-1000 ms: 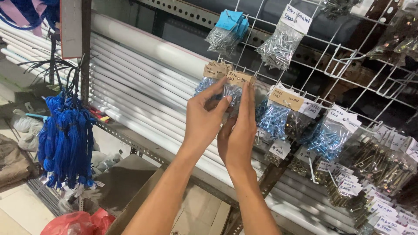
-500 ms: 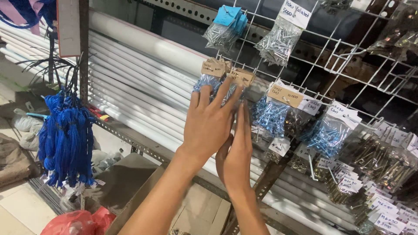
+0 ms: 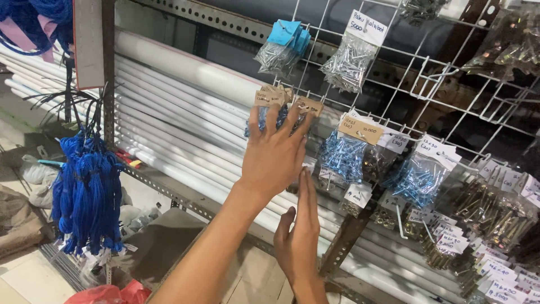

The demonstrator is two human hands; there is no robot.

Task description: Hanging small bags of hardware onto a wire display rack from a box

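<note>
My left hand is spread flat, fingers apart, against hanging bags of blue screws with brown card tags on a white wire grid. My right hand hangs lower, flat and open, fingers pointing up, holding nothing, just below the left hand. More bags of blue screws hang to the right of my left hand.
Long white tubes lie stacked on a metal shelf behind. Blue cord bundles hang at the left. Bags of silver nails and brass bolts hang on the grid. A red plastic bag lies at the bottom.
My right hand has dropped away from the screw bags and moved down. My left hand has opened flat over the bags.
</note>
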